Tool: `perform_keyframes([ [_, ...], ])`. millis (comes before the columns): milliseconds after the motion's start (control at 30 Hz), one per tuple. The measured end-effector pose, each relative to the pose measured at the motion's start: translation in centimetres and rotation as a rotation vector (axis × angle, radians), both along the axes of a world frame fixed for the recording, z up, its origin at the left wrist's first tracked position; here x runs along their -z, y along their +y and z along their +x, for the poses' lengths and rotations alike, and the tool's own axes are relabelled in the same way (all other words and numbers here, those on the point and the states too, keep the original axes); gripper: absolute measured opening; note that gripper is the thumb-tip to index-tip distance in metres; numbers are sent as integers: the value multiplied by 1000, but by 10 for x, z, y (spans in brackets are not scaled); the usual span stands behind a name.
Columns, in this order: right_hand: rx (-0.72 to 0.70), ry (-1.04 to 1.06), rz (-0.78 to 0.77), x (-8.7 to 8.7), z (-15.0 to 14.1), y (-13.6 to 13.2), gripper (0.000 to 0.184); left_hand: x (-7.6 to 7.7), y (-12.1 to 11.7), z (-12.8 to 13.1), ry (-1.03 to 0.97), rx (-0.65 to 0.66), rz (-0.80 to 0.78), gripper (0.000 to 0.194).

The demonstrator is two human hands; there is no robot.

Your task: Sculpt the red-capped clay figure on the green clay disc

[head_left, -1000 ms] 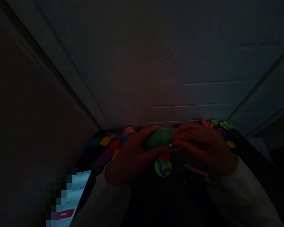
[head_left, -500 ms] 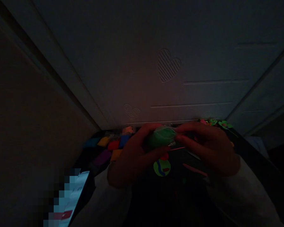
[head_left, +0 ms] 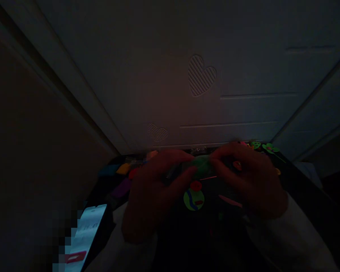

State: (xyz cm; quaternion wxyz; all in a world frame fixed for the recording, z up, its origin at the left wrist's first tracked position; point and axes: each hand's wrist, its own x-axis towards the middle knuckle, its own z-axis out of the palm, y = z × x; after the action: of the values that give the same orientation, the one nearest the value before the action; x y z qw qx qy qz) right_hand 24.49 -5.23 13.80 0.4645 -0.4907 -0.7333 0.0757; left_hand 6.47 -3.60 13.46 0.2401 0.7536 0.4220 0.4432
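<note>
A clear packet of green modelling clay (head_left: 202, 165) is held up between my two hands, slightly smeared by motion. My left hand (head_left: 158, 185) pinches its left side between thumb and fingers. At the right end, the thumb and fingers of my right hand (head_left: 248, 179) are closed on the packet. Just below lies a flat light-green disc (head_left: 193, 200) bearing a wavy blue strip and a small red piece. A round red piece (head_left: 196, 185) touches the disc's top edge. A pink modelling tool (head_left: 230, 201) rests below my right hand.
Packets of coloured clay lie at the left, including a purple packet (head_left: 122, 188) and a yellow packet (head_left: 124, 168). Clay flowers (head_left: 269, 147) are at the back right. A lit phone (head_left: 86, 230) stands lower left. A pale panel (head_left: 170, 75) with hearts rises behind the dark table.
The green clay packet has shifted a little right and looks flatter between my hands. My left hand has turned and moved slightly left and down, uncovering the red piece.
</note>
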Motion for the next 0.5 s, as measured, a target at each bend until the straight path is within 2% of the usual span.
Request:
perform_keyframes([
  [133, 32, -22, 24, 2, -1, 1, 3, -3, 2, -1, 108, -40, 6, 17],
  [333, -3, 2, 12, 3, 0, 0, 3, -3, 4, -6, 168, -50, -98, 11],
  [500, -45, 38, -19, 4, 0, 1, 3, -2, 6, -7, 194, -49, -55, 6],
])
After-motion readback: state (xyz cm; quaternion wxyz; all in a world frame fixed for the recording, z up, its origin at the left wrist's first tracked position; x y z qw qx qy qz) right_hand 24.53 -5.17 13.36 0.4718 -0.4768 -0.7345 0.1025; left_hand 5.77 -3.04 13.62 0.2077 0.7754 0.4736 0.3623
